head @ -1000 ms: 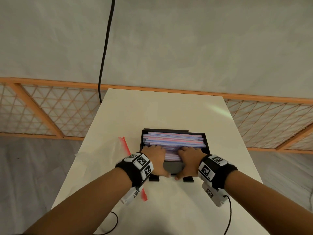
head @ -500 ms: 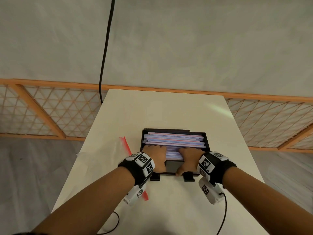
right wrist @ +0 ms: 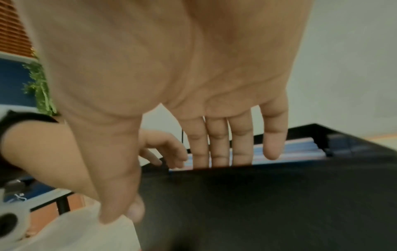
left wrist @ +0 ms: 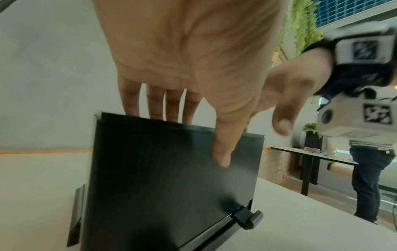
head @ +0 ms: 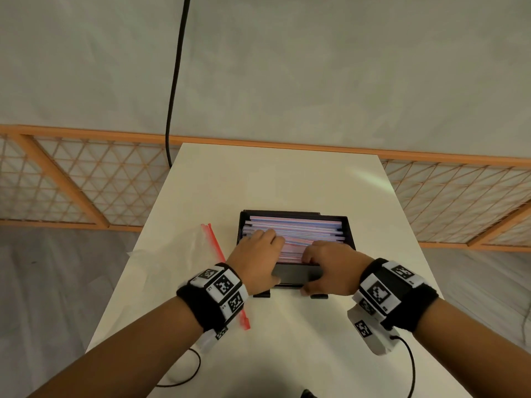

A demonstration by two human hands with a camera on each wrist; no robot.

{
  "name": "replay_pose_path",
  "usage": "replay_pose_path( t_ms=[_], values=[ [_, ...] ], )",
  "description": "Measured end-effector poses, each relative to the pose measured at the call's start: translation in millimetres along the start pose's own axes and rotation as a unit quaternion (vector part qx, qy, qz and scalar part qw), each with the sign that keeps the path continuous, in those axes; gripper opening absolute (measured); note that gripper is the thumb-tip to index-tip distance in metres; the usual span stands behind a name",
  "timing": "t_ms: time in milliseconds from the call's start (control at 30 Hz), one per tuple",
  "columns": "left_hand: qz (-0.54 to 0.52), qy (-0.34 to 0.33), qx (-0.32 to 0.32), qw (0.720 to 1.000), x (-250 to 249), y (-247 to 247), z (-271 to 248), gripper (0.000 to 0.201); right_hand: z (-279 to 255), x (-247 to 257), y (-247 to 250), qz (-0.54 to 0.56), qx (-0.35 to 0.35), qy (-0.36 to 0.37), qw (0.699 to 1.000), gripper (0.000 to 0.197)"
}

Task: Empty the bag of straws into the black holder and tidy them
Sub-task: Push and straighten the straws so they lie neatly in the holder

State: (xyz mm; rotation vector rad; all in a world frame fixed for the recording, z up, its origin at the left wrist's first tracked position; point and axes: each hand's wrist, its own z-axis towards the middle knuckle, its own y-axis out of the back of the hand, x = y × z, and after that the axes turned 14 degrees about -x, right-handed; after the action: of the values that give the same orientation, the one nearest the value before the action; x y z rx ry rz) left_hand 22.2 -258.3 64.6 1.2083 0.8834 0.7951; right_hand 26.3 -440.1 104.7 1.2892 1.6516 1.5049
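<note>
Head view shows both hands working inside the black holder (head: 296,275), which stands near the middle of the table (head: 281,179). The straws (head: 298,229) lie in it as a flat, mostly parallel stack of pink and blue. The emptied bag (head: 178,248), clear with a red strip, lies on the table just left of the holder.

Compared with half a second ago, the left hand (head: 254,258) has reached further back over the stack, toward the holder's left end, while the right hand (head: 330,264) sits at much the same place on the near edge, a little further right. So the hands have spread apart along the straws, which reads as smoothing and levelling, not loading.

The left wrist view shows the left fingers (left wrist: 154,103) nearly straight, dipping over the front wall into the holder, with the thumb lying down the outside of that wall; nothing is pinched. In the right wrist view the right fingers (right wrist: 217,141) are also extended and reach down onto the straws, with the thumb outside the front wall. Both hands are flat and loose, pressing, not grasping.

With the bag apparently empty and the straws all in the holder, the task seems close to done; a few ends at the near side still look uneven.
</note>
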Motion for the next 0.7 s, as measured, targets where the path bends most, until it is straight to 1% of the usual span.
replay_pose_path(
  t_ms=[67,133,167,233,267,300,333,367,400,433,467,500,567,600,667,700],
  values=[
    [0.001,-0.008,-0.009,1.000,-4,3,-5,0.056,2,-1,-7,0.000,0.035,-0.015,0.999,0.061],
    [-0.012,-0.010,-0.017,1.000,-6,5,-8,0.056,3,-2,-15,0.005,0.045,-0.015,0.999,0.061],
    [-0.025,-0.007,-0.029,0.999,-5,4,-8,0.058,3,-2,-17,0.014,0.030,-0.012,0.999,0.060],
    [-0.053,0.004,-0.058,0.997,-1,4,-5,0.066,5,-6,-17,0.066,-0.051,-0.013,0.996,0.060],
    [-0.060,0.014,-0.062,0.996,2,3,-3,0.070,7,-9,-17,0.096,-0.091,-0.023,0.991,0.067],
    [-0.063,0.030,-0.053,0.996,5,3,0,0.075,9,-12,-16,0.113,-0.114,-0.042,0.986,0.078],
    [-0.062,0.051,-0.030,0.996,9,2,2,0.078,12,-15,-17,0.109,-0.118,-0.062,0.985,0.089],
    [-0.059,0.072,0.003,0.996,12,2,3,0.078,15,-18,-20,0.088,-0.103,-0.083,0.987,0.094],
    [-0.059,0.092,0.036,0.993,14,3,4,0.075,17,-19,-24,0.060,-0.080,-0.096,0.990,0.094],
    [-0.072,0.108,0.054,0.990,15,4,5,0.070,18,-20,-29,0.037,-0.050,-0.101,0.993,0.092],
    [-0.096,0.124,0.051,0.986,16,5,5,0.066,17,-20,-33,0.027,-0.026,-0.096,0.995,0.091],
    [-0.120,0.141,0.030,0.982,16,6,5,0.063,16,-19,-37,0.031,-0.016,-0.083,0.996,0.091],
    [-0.120,0.168,-0.016,0.978,19,6,2,0.060,15,-14,-37,0.061,-0.029,-0.067,0.995,0.091],
    [-0.097,0.177,-0.022,0.979,21,4,1,0.060,15,-12,-35,0.071,-0.041,-0.070,0.994,0.087],
    [-0.045,0.185,0.003,0.982,27,-1,-3,0.060,20,-11,-34,0.057,-0.058,-0.081,0.993,0.080],
    [-0.023,0.184,0.022,0.982,30,-4,-4,0.061,23,-11,-34,0.042,-0.052,-0.081,0.995,0.078]
  ],
)
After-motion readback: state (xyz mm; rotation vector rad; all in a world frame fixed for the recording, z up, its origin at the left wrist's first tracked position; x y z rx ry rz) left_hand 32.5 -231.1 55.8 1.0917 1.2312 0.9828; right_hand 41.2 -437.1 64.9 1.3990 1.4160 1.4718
